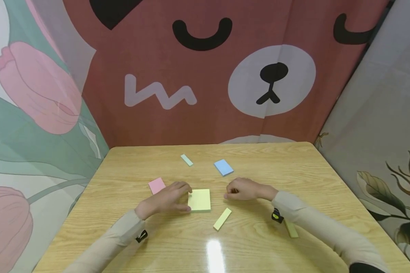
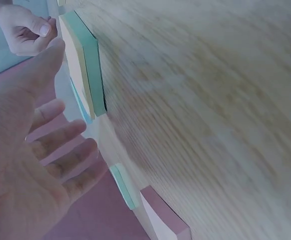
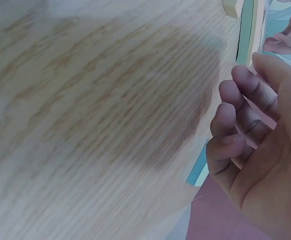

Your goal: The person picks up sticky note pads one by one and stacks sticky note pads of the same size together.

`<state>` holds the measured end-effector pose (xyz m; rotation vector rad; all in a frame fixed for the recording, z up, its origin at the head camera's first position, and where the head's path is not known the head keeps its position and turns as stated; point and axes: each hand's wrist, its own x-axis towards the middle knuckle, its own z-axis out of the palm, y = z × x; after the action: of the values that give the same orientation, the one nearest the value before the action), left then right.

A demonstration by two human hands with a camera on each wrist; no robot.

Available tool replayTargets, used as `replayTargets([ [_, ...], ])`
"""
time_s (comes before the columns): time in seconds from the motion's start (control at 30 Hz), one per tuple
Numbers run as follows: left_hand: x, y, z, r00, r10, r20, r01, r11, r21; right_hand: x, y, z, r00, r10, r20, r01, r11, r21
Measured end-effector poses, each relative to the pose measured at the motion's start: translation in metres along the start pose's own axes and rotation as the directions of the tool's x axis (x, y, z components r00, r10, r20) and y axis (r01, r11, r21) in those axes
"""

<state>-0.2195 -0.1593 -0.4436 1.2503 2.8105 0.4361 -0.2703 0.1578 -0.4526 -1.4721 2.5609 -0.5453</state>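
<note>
A square pale-yellow sticky note pad (image 1: 199,201) lies in the middle of the table. My left hand (image 1: 165,198) is at its left side, fingers loosely bent and thumb tip right by the near-left corner. The left wrist view shows the pad's thick edge (image 2: 94,75) with a green lower layer, and nothing in the palm. To the right of the pad, my right hand (image 1: 246,189) hovers low over the table. Its fingers (image 3: 225,120) hang loosely curled and hold nothing. A pink sticky pad (image 1: 156,185) is partly covered by the left hand.
Farther back lie a blue sticky pad (image 1: 223,167) and a narrow pale-green pad (image 1: 186,160). A narrow yellow pad (image 1: 222,219) sits nearer me, and another yellow pad (image 1: 291,229) is partly under the right forearm. Printed curtains (image 1: 212,121) border the wooden table (image 1: 140,163).
</note>
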Motion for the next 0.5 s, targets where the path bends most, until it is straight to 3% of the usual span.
replayTargets([
  [0.13, 0.003, 0.002, -0.001, 1.0, 0.023, -0.022, -0.023, 1.0, 0.004, -0.002, 0.0, 0.0, 1.0, -0.009, 0.006, 0.009, 1.0, -0.015],
  [0.5, 0.008, 0.01, 0.001, 0.999, 0.05, -0.003, -0.05, 0.999, 0.022, -0.016, 0.0, 0.002, 1.0, -0.003, 0.014, 0.003, 0.999, -0.036],
])
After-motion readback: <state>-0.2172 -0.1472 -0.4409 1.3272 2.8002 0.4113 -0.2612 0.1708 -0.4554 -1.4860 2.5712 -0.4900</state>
